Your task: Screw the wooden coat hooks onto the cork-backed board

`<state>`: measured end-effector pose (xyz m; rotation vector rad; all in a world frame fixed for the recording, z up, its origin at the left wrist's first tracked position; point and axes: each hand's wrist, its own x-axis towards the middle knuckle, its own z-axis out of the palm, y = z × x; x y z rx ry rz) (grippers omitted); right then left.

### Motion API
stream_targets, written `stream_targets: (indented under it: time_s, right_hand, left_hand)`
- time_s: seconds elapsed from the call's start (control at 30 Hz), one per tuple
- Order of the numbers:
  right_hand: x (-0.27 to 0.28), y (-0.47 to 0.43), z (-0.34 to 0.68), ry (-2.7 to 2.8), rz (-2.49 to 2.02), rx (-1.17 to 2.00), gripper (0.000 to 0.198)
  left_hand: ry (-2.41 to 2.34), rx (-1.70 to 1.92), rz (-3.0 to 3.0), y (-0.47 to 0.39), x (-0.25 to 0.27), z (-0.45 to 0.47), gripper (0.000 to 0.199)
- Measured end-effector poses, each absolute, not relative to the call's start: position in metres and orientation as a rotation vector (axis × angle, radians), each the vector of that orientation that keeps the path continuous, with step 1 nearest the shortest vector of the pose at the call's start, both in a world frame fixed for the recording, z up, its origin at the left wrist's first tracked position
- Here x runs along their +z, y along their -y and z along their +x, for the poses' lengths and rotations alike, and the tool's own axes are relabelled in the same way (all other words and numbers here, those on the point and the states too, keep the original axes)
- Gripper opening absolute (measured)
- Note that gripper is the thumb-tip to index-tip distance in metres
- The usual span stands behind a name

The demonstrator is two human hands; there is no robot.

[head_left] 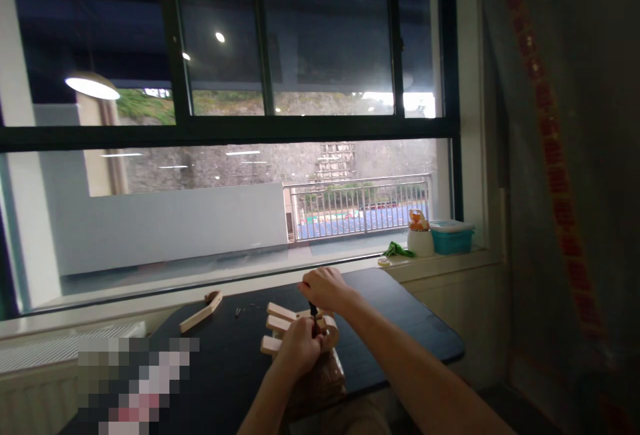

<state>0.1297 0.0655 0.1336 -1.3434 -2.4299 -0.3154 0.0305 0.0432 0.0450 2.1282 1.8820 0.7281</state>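
My right hand point(326, 288) is closed around the top of a screwdriver point(313, 310), which stands nearly upright with its shaft pointing down. Below it, my left hand point(301, 343) grips a pale wooden assembly point(281, 324) close to the screwdriver's lower end. Several flat wooden strips stick out from that assembly to the left, and a rounded wooden part shows at its right. Under the wood lies a brownish block point(325, 378), partly covered by my left arm. My fingers hide the screwdriver's tip.
The dark table point(370, 342) has a rounded right corner. A separate wooden piece point(201, 314) lies at its back left, with small screws point(237, 312) nearby. On the windowsill are a green cloth point(397, 249), a white container point(420, 243) and a teal box point(451, 240). A radiator point(70, 345) stands left.
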Motion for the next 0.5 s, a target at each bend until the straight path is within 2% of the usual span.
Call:
stream_targets:
  time_s: [0.13, 0.33, 0.5]
  right_hand:
    - [0.142, -0.065, 0.132, 2.449, -1.367, -0.26, 0.04]
    - [0.165, -0.064, 0.144, 2.691, -1.174, -0.058, 0.024]
    - [0.15, -0.063, 0.143, 2.553, -1.25, -0.107, 0.034]
  left_hand:
    - [-1.877, 0.729, 2.137, -0.043, 0.044, 0.03, 0.015]
    - [-1.873, 0.726, 2.137, -0.046, 0.04, 0.029, 0.012]
    - [-1.888, 0.725, 2.16, -0.045, 0.042, 0.029, 0.014]
